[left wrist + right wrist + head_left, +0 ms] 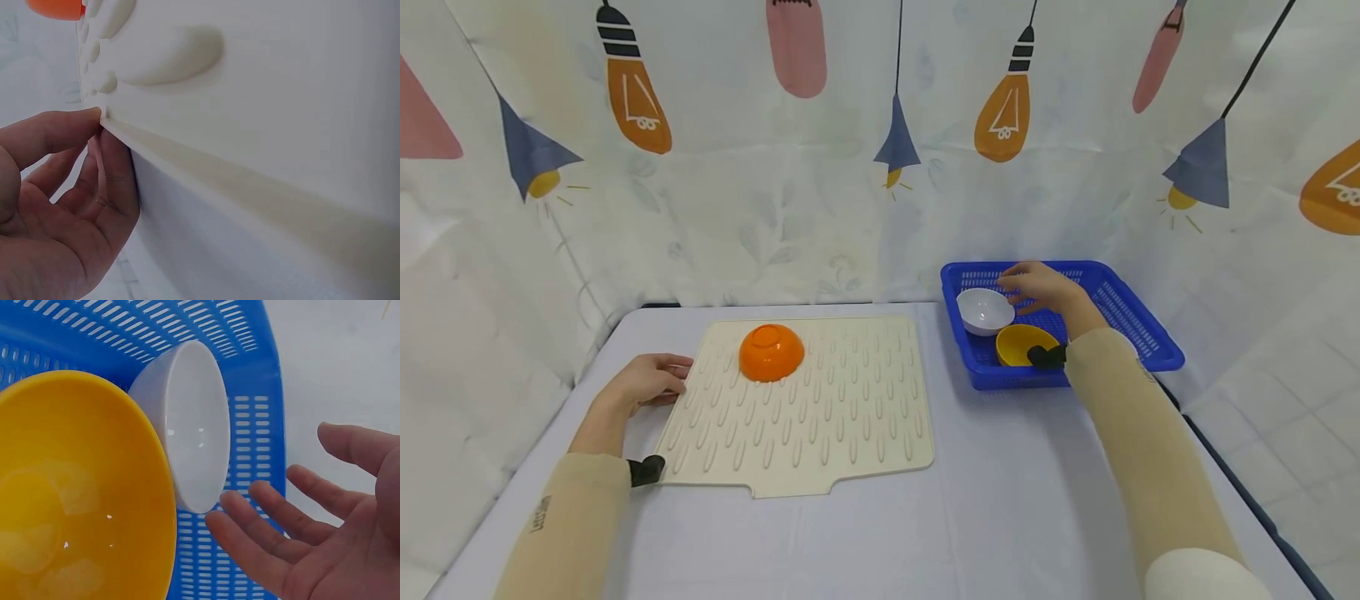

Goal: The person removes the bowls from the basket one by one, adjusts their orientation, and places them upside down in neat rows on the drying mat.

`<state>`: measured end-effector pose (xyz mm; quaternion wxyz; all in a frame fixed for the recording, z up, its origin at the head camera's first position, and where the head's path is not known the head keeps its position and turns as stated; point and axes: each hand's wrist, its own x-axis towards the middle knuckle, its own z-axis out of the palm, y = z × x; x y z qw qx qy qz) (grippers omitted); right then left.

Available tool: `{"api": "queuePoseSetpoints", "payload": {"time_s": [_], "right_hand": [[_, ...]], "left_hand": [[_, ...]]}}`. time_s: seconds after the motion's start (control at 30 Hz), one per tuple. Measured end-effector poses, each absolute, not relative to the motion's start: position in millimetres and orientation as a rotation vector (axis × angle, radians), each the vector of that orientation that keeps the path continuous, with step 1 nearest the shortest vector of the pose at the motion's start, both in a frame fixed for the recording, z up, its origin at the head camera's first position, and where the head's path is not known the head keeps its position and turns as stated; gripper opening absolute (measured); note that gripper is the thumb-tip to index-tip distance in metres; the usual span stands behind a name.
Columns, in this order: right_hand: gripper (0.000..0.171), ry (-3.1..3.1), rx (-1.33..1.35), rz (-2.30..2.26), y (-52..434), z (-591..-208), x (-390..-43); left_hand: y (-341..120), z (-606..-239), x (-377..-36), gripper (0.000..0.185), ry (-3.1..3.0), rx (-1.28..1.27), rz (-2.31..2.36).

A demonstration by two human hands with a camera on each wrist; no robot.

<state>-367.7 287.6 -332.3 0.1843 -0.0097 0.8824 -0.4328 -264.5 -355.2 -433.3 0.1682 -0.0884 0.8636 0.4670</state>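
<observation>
A cream drying mat (pixel 857 417) with raised ridges lies on the table. At its left edge my left hand (pixel 651 379) pinches the rim; in the left wrist view the thumb (pixel 81 125) is on the edge, with fingers below it. An orange bowl (pixel 771 352) sits upside down on the mat's upper left. My right hand (pixel 1041 287) hangs over the blue basket (pixel 1131 321), fingers spread and holding nothing. Its fingertips are close to a white bowl (pixel 200 431), which leans on its side against a yellow bowl (pixel 87 481) in the basket.
The white-covered table (pixel 887 542) spreads in front of the mat and basket. A patterned curtain (pixel 820 208) hangs right behind them. The right forearm's sleeve (pixel 1138 442) covers part of the basket's front right side.
</observation>
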Motion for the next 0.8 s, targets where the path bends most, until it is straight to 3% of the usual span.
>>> {"api": "queuePoseSetpoints", "payload": {"time_s": [0.3, 0.8], "right_hand": [[0.066, 2.481, 0.044, -1.189, 282.9, -342.9, -375.9], [0.065, 2.363, 0.139, -1.231, 289.7, -358.8, -383.3]], "left_hand": [[-358.8, -432.9, -263.5, 0.067, 2.446, -0.261, 1.32], [-355.0, -433.0, -264.2, 0.066, 2.44, -0.243, 1.331]]}}
